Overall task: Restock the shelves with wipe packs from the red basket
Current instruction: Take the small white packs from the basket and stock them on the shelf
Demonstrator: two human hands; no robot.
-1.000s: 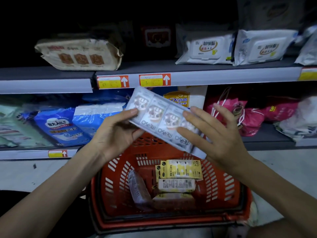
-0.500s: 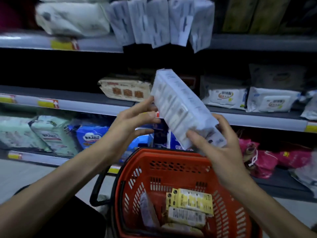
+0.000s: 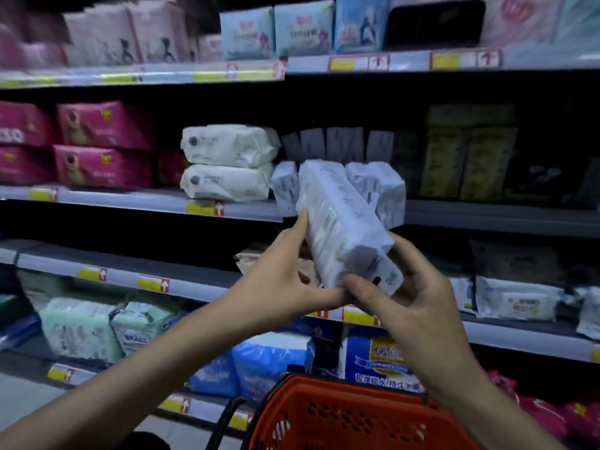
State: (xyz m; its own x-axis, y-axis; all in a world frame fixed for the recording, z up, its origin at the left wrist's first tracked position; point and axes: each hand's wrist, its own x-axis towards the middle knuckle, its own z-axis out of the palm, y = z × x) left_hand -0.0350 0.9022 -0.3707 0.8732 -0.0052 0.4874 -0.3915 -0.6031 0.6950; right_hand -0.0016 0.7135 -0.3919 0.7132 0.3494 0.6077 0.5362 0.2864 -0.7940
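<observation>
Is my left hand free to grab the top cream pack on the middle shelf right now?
Probably not yet: the left hand holds the white multipack together with the right hand. The way to the cream pack looks open.

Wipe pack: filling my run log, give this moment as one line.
wipe pack: tilted, not yet shelved | left hand: holds it | right hand: holds it | red basket: below
</observation>
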